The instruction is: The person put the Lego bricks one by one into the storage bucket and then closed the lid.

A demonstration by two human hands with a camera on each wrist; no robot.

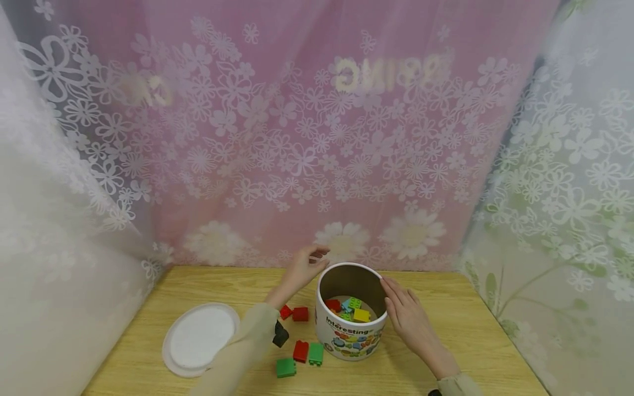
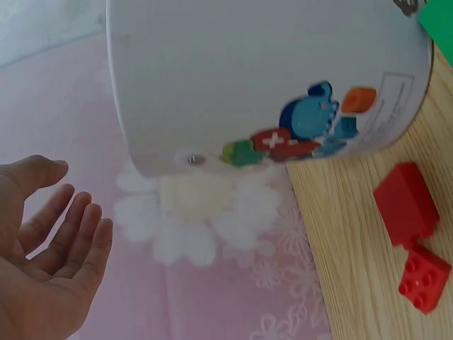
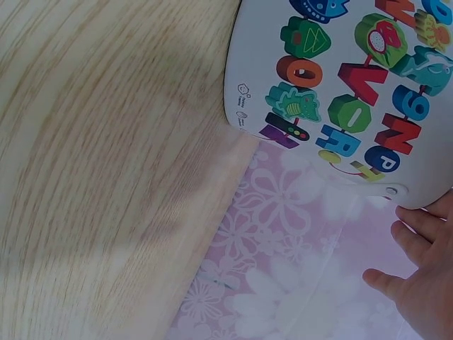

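Observation:
A white cylindrical bucket [image 1: 351, 349] printed with "Interesting" and colourful letters and animals stands on the wooden table. Inside lie toy building blocks, among them a yellow block [image 1: 361, 315], a green block [image 1: 354, 303] and a red block [image 1: 333, 305]. My right hand [image 1: 408, 313] lies along the bucket's right side, straight fingers touching the rim. On the opposite side, my left hand [image 1: 302, 269] is raised beside the rim, its fingers loosely bent and holding nothing. The left wrist view shows a gap between this hand [image 2: 56, 248] and the bucket wall [image 2: 212, 85].
Left of the bucket lie a red block [image 1: 300, 314], a smaller red piece [image 1: 285, 312], another red block [image 1: 300, 351] and two green blocks, one [image 1: 316, 353] close to the bucket. A round white lid [image 1: 203, 335] rests farther left. Floral curtains [image 1: 317, 137] hang behind the table.

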